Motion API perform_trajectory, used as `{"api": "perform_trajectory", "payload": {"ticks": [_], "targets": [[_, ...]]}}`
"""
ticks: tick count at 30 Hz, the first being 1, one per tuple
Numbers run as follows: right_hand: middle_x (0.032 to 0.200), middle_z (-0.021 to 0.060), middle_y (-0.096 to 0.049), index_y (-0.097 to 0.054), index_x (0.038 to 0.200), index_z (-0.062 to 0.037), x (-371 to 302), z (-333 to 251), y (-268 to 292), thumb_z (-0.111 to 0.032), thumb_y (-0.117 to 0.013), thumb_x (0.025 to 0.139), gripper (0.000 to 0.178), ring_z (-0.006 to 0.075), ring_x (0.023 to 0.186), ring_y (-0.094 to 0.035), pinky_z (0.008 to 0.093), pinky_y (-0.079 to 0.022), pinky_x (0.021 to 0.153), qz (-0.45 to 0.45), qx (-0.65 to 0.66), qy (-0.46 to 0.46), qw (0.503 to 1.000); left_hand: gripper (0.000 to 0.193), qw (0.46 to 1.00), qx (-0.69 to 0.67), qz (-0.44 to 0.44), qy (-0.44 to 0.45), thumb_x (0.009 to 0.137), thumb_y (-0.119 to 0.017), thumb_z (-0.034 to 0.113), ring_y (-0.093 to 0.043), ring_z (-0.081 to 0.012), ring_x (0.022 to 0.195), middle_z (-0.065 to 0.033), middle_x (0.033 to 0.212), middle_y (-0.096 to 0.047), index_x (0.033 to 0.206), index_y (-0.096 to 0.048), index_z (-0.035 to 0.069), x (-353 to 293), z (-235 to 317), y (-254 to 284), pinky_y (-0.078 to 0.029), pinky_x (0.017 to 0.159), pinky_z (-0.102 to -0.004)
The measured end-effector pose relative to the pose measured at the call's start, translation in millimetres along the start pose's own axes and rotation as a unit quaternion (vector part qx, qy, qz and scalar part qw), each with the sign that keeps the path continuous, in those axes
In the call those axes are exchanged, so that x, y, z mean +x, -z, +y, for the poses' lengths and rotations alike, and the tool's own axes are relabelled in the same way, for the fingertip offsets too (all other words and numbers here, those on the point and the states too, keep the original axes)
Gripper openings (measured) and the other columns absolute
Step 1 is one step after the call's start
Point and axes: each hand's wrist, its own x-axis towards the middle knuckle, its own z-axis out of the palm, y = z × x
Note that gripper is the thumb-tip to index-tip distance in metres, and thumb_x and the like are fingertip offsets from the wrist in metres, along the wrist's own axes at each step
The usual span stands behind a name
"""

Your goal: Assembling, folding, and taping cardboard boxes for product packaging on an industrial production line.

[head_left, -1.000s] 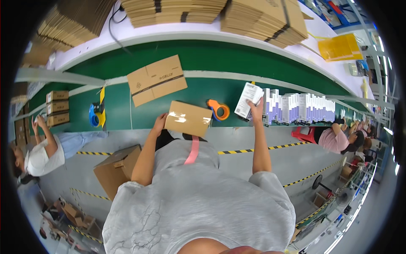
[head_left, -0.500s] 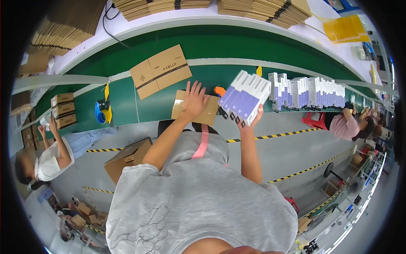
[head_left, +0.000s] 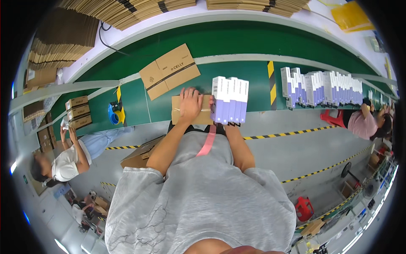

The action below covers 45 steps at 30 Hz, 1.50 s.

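Over the green table (head_left: 259, 84), the right hand (head_left: 211, 101) is bringing clamped purple-white boxes (head_left: 230, 100) to the brown carton (head_left: 205, 114); the left hand (head_left: 191, 105) is resting there, fingers apart.

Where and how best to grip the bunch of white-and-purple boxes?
Probably across its outer left and right sides, hands coming from the wearer's side: the narrow white-and-purple boxes sit side by side with no visible band, so an inward squeeze should keep them together. The brown carton crowds the left.
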Motion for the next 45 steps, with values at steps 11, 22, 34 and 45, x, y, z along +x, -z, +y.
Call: {"api": "perform_trajectory", "payload": {"ticks": [11, 22, 34, 45], "targets": [[0.117, 0.0167, -0.048, -0.042, 0.123, 0.0089, 48, 23, 57, -0.031, -0.052, 0.097, 0.048, 0.0278, 0.109, -0.051, 0.0484, -0.04, 0.105, -0.352, 0.418, -0.162, 0.822, 0.024, 0.999, -0.013, -0.03, 0.019, 0.093, -0.053, 0.027, -0.053, -0.0281, 0.107, -0.0106, 0.105, -0.059, 0.099, -0.061, 0.005, 7, -1, 2, -0.035, 0.101, -0.0446], [0.117, 0.0216, -0.052, -0.047, 0.127, 0.0048, 27, 63, 88, -0.048, -0.044, 0.098, 0.061, 0.0284, 0.097, -0.054, 0.041, -0.048, 0.091, -0.214, 0.314, -0.032, 0.924, 0.019, 0.999, -0.012, -0.029, -0.019, 0.091, -0.055, 0.023, -0.053, -0.0276, 0.105, -0.009, 0.105, -0.059, 0.099, -0.059, 0.006, 2, -12, 8, -0.036, 0.097, -0.0433], [0.126, 0.0186, -0.056, -0.048, 0.135, -0.0062, -12, 19, 64, -0.047, -0.045, 0.096, 0.057, 0.0307, 0.108, -0.058, 0.0431, -0.047, 0.099, -0.174, 0.205, -0.024, 0.963, 0.02, 0.996, -0.044, 0.054, -0.059, 0.091, -0.053, 0.017, -0.052, -0.033, 0.111, -0.0149, 0.113, -0.059, 0.103, -0.061, 0.003, 4, -35, -3, -0.036, 0.101, -0.0445], [0.128, 0.0162, -0.057, -0.05, 0.133, -0.0069, -48, 6, 18, -0.042, -0.043, 0.096, 0.051, 0.029, 0.111, -0.058, 0.0418, -0.047, 0.099, -0.094, 0.141, 0.183, 0.968, 0.042, 0.499, -0.691, -0.131, 0.506, 0.101, -0.044, 0.038, -0.063, -0.0214, 0.104, -0.0081, 0.121, -0.062, 0.128, -0.052, 0.007, -129, -244, -69, -0.053, 0.09, -0.0351]]}}
